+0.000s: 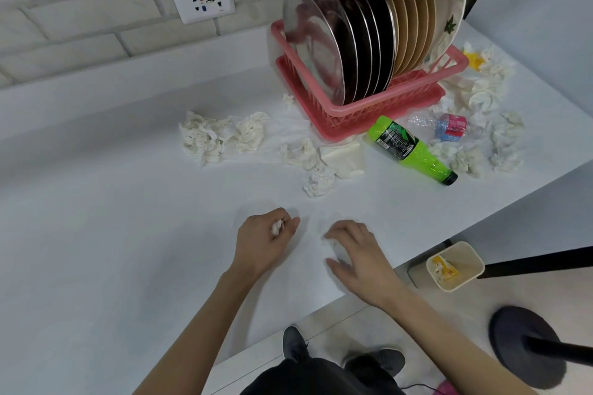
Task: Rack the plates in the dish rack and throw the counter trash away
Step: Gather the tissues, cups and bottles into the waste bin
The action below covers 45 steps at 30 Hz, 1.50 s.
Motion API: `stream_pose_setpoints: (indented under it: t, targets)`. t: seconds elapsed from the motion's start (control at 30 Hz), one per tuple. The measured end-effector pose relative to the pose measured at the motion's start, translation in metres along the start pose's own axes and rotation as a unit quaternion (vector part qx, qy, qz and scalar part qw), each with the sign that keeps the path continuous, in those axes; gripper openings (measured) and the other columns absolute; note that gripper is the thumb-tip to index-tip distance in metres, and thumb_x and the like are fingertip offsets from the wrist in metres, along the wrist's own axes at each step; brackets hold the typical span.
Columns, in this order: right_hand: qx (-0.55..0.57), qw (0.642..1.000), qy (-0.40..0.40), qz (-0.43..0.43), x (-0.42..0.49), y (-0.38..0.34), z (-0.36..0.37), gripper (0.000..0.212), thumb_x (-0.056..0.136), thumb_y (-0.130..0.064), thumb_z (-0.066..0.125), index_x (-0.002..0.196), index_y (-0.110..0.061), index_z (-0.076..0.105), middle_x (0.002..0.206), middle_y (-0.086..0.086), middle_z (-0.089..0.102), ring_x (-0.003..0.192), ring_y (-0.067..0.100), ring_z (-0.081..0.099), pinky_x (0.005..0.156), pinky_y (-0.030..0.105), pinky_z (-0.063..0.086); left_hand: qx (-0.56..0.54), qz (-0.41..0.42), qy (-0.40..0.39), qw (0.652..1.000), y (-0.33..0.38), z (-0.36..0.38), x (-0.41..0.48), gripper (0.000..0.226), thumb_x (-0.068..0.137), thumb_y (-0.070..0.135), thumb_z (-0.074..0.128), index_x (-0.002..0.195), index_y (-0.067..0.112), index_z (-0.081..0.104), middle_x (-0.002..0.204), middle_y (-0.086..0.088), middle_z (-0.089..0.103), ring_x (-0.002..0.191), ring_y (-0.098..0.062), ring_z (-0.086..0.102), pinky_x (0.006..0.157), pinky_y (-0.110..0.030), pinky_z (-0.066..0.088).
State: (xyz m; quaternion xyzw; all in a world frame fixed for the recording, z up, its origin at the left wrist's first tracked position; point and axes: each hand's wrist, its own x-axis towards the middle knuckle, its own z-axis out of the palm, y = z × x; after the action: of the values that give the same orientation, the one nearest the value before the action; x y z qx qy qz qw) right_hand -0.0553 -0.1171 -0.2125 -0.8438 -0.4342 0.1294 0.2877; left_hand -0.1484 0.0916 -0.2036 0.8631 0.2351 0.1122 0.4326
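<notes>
Left hand (266, 236) clamps a tissue wad (277, 228); right hand (357, 255) curls over a second wad (330, 242), mostly hidden

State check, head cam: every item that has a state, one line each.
Plates, racked upright in the dish rack.
Green bottle, capped, lying on its side.
Clear bottle, crushed, lying down.
Loose tissues, crumpled, scattered on the counter.
Left hand, gripping a tissue wad.
Right hand, fingers curled over a second wad.
Bin, open, some trash inside.

White counter (112, 218) bears pink dish rack (385, 107), crumpled tissues (205, 138), green bottle (407, 147).
</notes>
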Motion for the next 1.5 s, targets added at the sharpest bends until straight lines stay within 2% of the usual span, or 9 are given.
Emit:
stream_pose_setpoints:
  t: [0.2,0.37,0.47,0.67,0.83,0.93,1.13,1.23,1.5]
  targets:
    - [-0.124,0.985,0.076,-0.093,-0.007,0.014,0.019,0.028,0.091,-0.013,0.061,0.119,-0.014,0.064,0.120,0.005,0.052,0.107,0.023,0.049,0.089,0.035,0.041,-0.066,0.006,-0.028,0.997,0.002,0.004,-0.008,0.027,0.092,0.032,0.054,0.071,0.016,0.055,0.053,0.010,0.040,0.051,-0.008,0.036,0.053,-0.023,0.031]
    - [-0.124,0.987,0.092,-0.049,-0.006,0.022,0.010,0.037,0.093,-0.033,0.063,0.126,-0.018,0.062,0.140,0.013,0.044,0.130,0.030,0.040,0.112,0.045,0.030,-0.076,0.009,-0.053,0.996,0.006,0.007,-0.010,0.024,0.094,0.024,0.048,0.076,0.015,0.060,0.053,0.010,0.041,0.049,-0.008,0.034,0.052,-0.019,0.027]
    - [-0.140,0.987,0.071,-0.026,-0.004,0.022,0.009,0.037,0.096,-0.038,0.056,0.126,-0.018,0.060,0.133,0.009,0.047,0.120,0.027,0.045,0.096,0.038,0.042,-0.061,0.016,-0.063,0.996,0.008,0.010,-0.008,0.025,0.094,0.025,0.046,0.077,0.015,0.061,0.054,0.009,0.043,0.049,-0.009,0.037,0.052,-0.019,0.028]
    - [-0.096,0.993,0.057,-0.040,0.002,0.025,0.013,0.016,0.099,-0.027,0.051,0.100,-0.014,0.061,0.096,-0.001,0.050,0.083,0.019,0.047,0.074,0.028,0.038,-0.045,0.021,-0.074,0.996,0.015,0.018,-0.007,0.022,0.099,0.010,0.054,0.080,0.011,0.064,0.054,0.013,0.046,0.048,-0.008,0.040,0.052,-0.014,0.028]
    - [-0.043,0.996,0.074,-0.016,0.009,0.023,0.008,0.034,0.097,-0.039,0.050,0.075,-0.014,0.057,0.073,-0.003,0.051,0.067,0.016,0.048,0.063,0.021,0.030,-0.087,-0.010,-0.080,0.993,0.028,0.029,-0.009,0.025,0.097,0.022,0.063,0.077,0.009,0.068,0.041,0.006,0.050,0.034,-0.007,0.045,0.046,-0.019,0.037]
    - [-0.020,0.996,0.089,-0.006,0.009,0.020,0.000,0.042,0.097,-0.044,0.047,0.068,-0.014,0.057,0.063,-0.003,0.050,0.058,0.017,0.050,0.053,0.029,0.039,-0.106,-0.019,-0.083,0.991,0.038,0.035,-0.011,0.039,0.092,0.030,0.068,0.061,0.008,0.063,0.039,-0.004,0.049,0.032,-0.011,0.044,0.043,-0.021,0.036]
    - [0.070,0.993,0.059,0.068,-0.012,0.036,-0.023,0.068,0.091,-0.069,0.033,0.083,-0.011,0.067,0.064,0.004,0.064,0.055,0.018,0.054,0.056,0.029,0.040,-0.092,-0.002,-0.119,0.989,0.063,0.058,-0.005,0.058,0.091,0.034,0.069,0.043,0.015,0.044,0.039,0.009,0.034,0.041,-0.007,0.032,0.050,-0.022,0.029]
    - [0.057,0.993,0.056,0.090,-0.033,0.056,-0.041,0.052,0.094,-0.055,0.048,0.077,-0.010,0.069,0.056,0.004,0.057,0.050,0.014,0.044,0.054,0.027,0.033,-0.065,0.043,-0.139,0.987,0.079,0.079,-0.001,0.063,0.095,0.034,0.065,0.049,0.021,0.024,0.047,0.005,0.020,0.046,-0.011,0.021,0.051,-0.027,0.021]
    - [-0.011,0.981,0.078,0.177,-0.101,0.103,-0.114,0.058,0.101,-0.043,0.044,0.052,-0.015,0.027,0.044,0.001,0.027,0.044,0.021,0.031,0.047,0.027,0.019,-0.098,0.077,-0.270,0.955,0.146,0.160,0.007,0.030,0.081,0.015,0.041,0.053,0.024,0.036,0.052,0.005,0.035,0.054,-0.011,0.032,0.056,-0.032,0.026]
